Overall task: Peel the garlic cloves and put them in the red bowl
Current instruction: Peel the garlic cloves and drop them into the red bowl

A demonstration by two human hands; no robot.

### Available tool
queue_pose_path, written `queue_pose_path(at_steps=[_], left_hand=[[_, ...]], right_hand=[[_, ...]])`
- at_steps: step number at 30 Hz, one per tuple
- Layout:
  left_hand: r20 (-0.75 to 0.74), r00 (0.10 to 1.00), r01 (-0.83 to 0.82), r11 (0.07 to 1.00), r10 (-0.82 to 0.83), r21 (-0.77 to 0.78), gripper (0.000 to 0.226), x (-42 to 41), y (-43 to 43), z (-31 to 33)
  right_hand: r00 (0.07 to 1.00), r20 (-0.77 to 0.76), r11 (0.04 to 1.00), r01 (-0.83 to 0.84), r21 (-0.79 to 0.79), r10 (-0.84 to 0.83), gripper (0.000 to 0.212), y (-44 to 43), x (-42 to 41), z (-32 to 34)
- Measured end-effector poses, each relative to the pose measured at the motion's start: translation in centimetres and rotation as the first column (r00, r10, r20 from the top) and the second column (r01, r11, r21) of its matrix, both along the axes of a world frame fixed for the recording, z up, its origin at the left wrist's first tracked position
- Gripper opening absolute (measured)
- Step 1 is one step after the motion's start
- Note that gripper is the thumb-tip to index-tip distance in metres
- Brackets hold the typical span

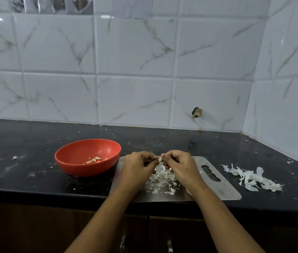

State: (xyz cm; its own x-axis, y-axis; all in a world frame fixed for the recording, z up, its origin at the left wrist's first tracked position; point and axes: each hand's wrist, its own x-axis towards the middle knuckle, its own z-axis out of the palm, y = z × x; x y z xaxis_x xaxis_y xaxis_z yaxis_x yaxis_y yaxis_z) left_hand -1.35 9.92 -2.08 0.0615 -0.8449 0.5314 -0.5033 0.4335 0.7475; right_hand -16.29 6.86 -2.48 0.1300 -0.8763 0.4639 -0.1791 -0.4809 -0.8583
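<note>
I read the red bowl (82,169), at nine o'clock of the hands, holding a few peeled cloves (93,160), while left hand (137,167) and right hand (181,165) together pinch one garlic clove (160,159), seemingly mid-peel, skins (254,179) heaped at three o'clock, remaining stock unseen.

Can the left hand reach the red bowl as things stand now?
Probably yes. The bowl stands just left of the left hand, nothing between them. That hand and the right hand now pinch a clove.
</note>
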Motion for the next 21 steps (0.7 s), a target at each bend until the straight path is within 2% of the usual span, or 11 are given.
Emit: queue_pose_path(at_steps=[6,21], left_hand=[[-0.004,0.999,0.033,0.999,-0.033,-0.001,0.008,-0.10,0.17,0.09],[-0.050,0.999,-0.015,1.000,0.015,-0.013,0.012,-0.05,0.20,0.13]], right_hand=[[1.000,0.002,0.999,0.016,-0.031,-0.016,0.018,-0.14,-0.11,-0.03],[0.999,-0.038,1.000,-0.027,-0.008,0.026,0.021,0.23,0.01,0.14]])
